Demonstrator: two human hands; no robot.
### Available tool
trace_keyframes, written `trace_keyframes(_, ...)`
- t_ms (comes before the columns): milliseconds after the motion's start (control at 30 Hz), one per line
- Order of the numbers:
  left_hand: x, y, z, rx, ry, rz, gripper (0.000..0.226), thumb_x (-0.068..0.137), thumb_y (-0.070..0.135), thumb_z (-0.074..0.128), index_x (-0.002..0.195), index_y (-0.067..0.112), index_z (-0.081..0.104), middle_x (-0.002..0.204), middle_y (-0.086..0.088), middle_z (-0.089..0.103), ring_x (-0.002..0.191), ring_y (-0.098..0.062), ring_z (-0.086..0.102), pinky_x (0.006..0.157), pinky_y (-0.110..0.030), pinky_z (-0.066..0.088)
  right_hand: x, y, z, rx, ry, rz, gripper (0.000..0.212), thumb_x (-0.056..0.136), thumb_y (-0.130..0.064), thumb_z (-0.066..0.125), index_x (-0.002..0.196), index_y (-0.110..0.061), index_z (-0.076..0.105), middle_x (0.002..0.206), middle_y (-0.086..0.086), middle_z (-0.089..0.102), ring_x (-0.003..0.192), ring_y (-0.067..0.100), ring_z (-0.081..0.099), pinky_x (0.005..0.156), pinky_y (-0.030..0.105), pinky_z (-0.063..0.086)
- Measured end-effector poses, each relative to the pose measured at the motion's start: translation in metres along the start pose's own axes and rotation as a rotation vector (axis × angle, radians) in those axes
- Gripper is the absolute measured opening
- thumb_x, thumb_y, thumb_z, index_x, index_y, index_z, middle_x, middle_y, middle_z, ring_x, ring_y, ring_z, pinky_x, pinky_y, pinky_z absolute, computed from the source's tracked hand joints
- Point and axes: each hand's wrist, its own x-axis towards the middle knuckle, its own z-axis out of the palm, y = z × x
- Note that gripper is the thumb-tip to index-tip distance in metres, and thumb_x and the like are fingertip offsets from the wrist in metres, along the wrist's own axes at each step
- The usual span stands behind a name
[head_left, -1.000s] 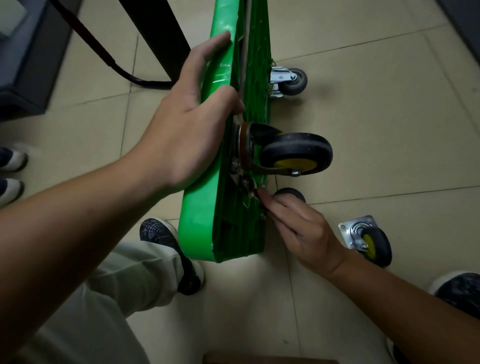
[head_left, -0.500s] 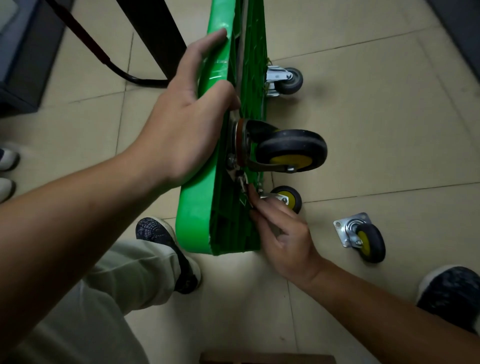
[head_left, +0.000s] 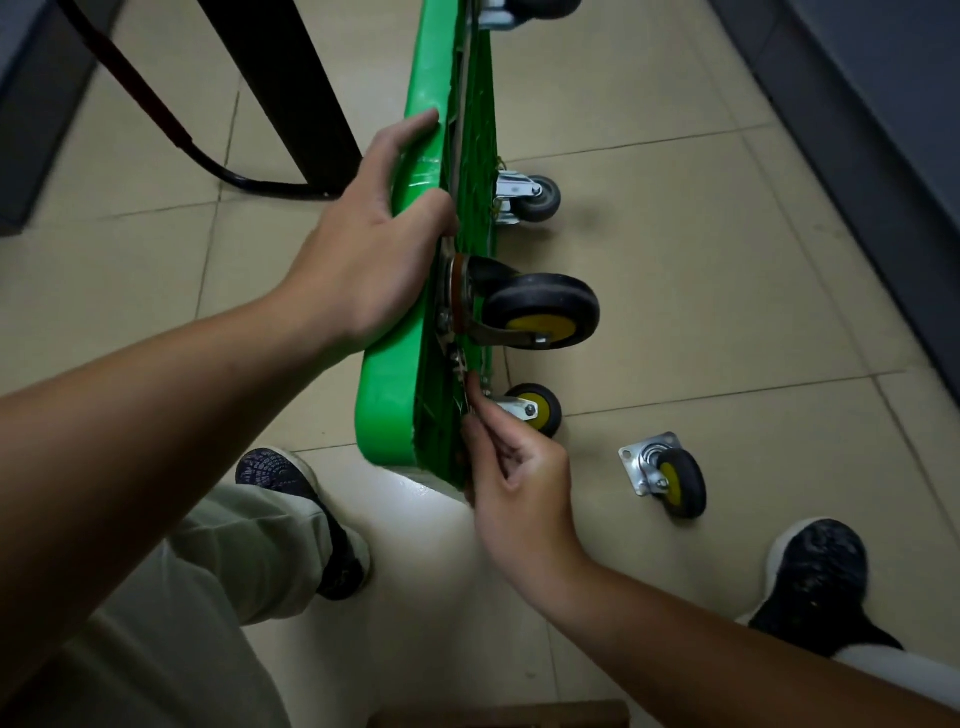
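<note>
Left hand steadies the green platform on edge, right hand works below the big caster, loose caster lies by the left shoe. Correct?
No. In the head view the loose caster lies by the right shoe, on the wheel side of the green platform. The left hand and right hand are as stated.

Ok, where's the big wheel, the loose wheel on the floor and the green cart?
big wheel (head_left: 540, 293): head view, black tyre.
loose wheel (head_left: 692, 483): head view, black tyre.
green cart (head_left: 387, 405): head view, smooth green rim.

Far caster (head_left: 540, 6) cut by edge, small part between fingers (head_left: 485, 436) indiscernible
</note>
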Motion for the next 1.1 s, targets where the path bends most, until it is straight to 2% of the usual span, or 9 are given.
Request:
trace_keyframes(67,-0.001,0.001,-0.001,0.02,-0.01,-0.002,0.06,0.098,0.031,0.051,0.149,0.054,0.029,0.112,0.023,0.054,0.093,-0.016,0.067,0.088,-0.05,0.057,-0.001,0.001,-0.003,-0.065,-0.03,-0.023,0.039,0.105,-0.01,0.052,0.141,-0.025,0.056,0.133,-0.015,0.065,0.126,0.008,0.06,0.103,0.03,0.051)
trace_keyframes(200,-0.002,0.002,-0.003,0.047,-0.028,0.006,0.062,0.097,0.034,0.052,0.149,0.055,0.028,0.111,0.023,0.055,0.094,-0.013,0.066,0.091,-0.046,0.055,-0.004,0.028,-0.044,-0.376,0.067,-0.26,0.038,0.102,-0.017,0.056,0.139,-0.021,0.058,0.128,-0.018,0.068,0.114,0.006,0.066,0.096,0.02,0.051)
trace_keyframes(300,-0.002,0.0,-0.006,0.052,-0.026,0.01,0.061,0.099,0.033,0.051,0.151,0.053,0.027,0.107,0.027,0.053,0.088,-0.006,0.065,0.088,-0.043,0.056,-0.006,0.071,-0.087,-0.491,0.129,-0.024,0.035,0.102,-0.02,0.059,0.136,-0.021,0.062,0.115,-0.014,0.07,0.106,0.004,0.066,0.094,0.026,0.054)
trace_keyframes(433,-0.002,-0.002,-0.005,0.039,-0.03,0.022,0.062,0.099,0.034,0.051,0.151,0.053,0.026,0.108,0.03,0.053,0.08,-0.004,0.066,0.084,-0.044,0.059,-0.003,0.126,-0.127,-0.765,0.193,0.28,0.009,0.097,-0.014,0.063,0.104,-0.016,0.067,0.092,-0.002,0.07,0.089,0.02,0.068,0.078,0.037,0.055)
trace_keyframes(633,0.001,-0.006,-0.002,0.025,-0.028,0.061,0.063,0.096,0.034,0.051,0.152,0.049,0.026,0.111,0.02,0.058,0.08,-0.011,0.067,0.075,-0.048,0.059,0.003,0.17,-0.148,-0.879,-0.072,0.659,0.016,0.09,-0.004,0.064,0.097,-0.016,0.071,0.08,-0.002,0.065,0.075,0.016,0.062,0.066,0.026,0.046)
trace_keyframes(767,0.003,-0.01,-0.002,-0.004,-0.022,0.073,0.061,0.101,0.023,0.052,0.154,0.042,0.028,0.11,0.021,0.056,0.075,0.003,0.062,0.067,-0.021,0.051,0.006,0.19,-0.154,-0.901,-0.075,0.719,0.018,0.085,0.004,0.065,0.075,-0.009,0.071,0.073,0.013,0.07,0.062,0.027,0.063,0.058,0.03,0.051)
trace_keyframes(900,0.003,-0.012,-0.003,-0.036,-0.033,0.08,0.062,0.099,0.021,0.052,0.153,0.042,0.03,0.109,0.02,0.058,0.079,0.001,0.061,0.068,-0.02,0.05,0.009,0.201,-0.157,-0.95,0.003,0.804,0.014,0.084,-0.006,0.072,0.071,-0.012,0.071,0.069,0.012,0.071,0.05,0.028,0.063,0.046,0.027,0.049)
trace_keyframes(967,0.003,-0.012,-0.002,-0.039,-0.039,0.09,0.062,0.098,0.022,0.052,0.153,0.04,0.03,0.109,0.017,0.058,0.082,0.001,0.061,0.07,-0.019,0.049,0.015,0.204,-0.158,-0.977,-0.001,0.789,0.012,0.083,-0.008,0.074,0.072,-0.012,0.074,0.067,0.011,0.071,0.052,0.027,0.066,0.05,0.035,0.056)
trace_keyframes(1100,0.006,-0.012,0.004,-0.08,0.01,0.095,0.068,0.092,0.029,0.051,0.156,0.023,0.031,0.148,0.0,0.051,0.119,0.0,0.05,0.1,-0.019,0.046,0.022,0.204,-0.157,-1.033,-0.019,0.794,0.009,0.082,-0.018,0.075,0.074,-0.017,0.073,0.069,0.008,0.07,0.061,0.031,0.07,0.059,0.037,0.059)
